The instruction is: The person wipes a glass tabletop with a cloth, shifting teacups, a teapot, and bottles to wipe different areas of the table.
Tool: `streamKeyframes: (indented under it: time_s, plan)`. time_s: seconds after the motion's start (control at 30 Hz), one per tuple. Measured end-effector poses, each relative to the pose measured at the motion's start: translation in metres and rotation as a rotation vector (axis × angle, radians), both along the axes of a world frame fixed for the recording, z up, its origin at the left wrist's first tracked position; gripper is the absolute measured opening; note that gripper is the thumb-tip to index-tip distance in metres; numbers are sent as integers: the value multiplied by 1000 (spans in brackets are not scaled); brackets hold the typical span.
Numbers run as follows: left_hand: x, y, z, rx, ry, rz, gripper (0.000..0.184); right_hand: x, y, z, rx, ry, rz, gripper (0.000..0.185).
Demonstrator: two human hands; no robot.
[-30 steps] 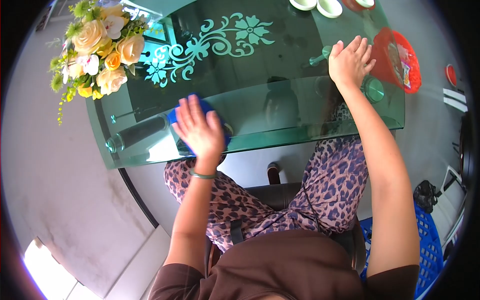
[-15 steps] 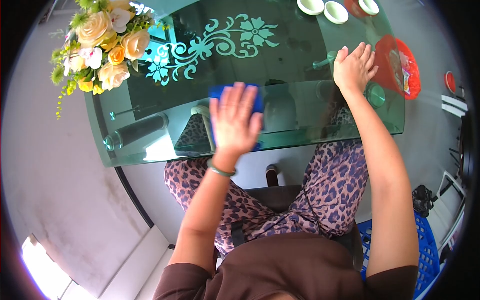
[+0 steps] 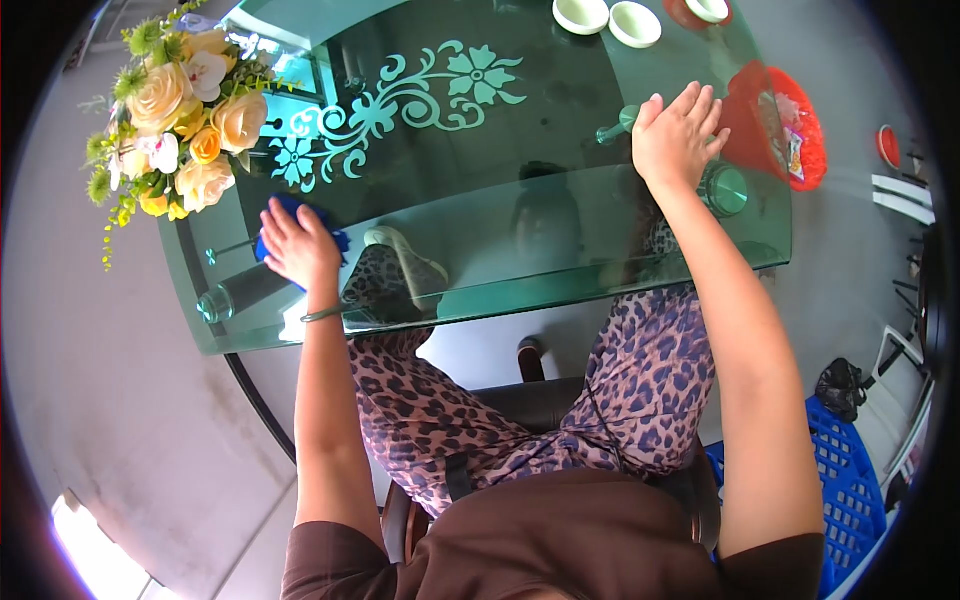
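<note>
My left hand [image 3: 302,246] lies flat, fingers extended, on a blue cloth [image 3: 335,238] at the left part of the glass table [image 3: 470,220]. Parts of the cloth show above the fingers and beside the wrist. A green bangle circles my left wrist. My right hand [image 3: 678,138] rests on the glass at the right with its fingers spread and nothing in it. Beneath the glass, a table leg [image 3: 725,190] shows just to the right of that wrist.
Artificial flowers [image 3: 185,120] stand at the back left. White bowls [image 3: 635,25] sit at the far edge. A red basket [image 3: 800,135] with packets is at the right, beyond the table edge. A blue crate [image 3: 845,480] stands on the floor at the lower right.
My left hand and the blue cloth first moved right across the glass, then back to the far left. My right hand has stayed at about the same place on the table.
</note>
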State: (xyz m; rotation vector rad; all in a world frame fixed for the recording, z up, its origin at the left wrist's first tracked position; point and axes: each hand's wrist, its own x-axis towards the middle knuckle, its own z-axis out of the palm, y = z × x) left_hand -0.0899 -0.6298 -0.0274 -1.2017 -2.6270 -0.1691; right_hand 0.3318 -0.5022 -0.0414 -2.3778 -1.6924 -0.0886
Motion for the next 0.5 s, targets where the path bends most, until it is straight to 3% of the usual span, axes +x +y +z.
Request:
streamKeyframes:
  time_s: [0.27, 0.5]
  plan:
    - [146, 42, 10, 21, -13, -541, 57, 1, -1, 0, 12, 4, 8, 66]
    - [221, 79, 18, -5, -141, -761, 58, 0, 0, 3, -12, 9, -1, 66]
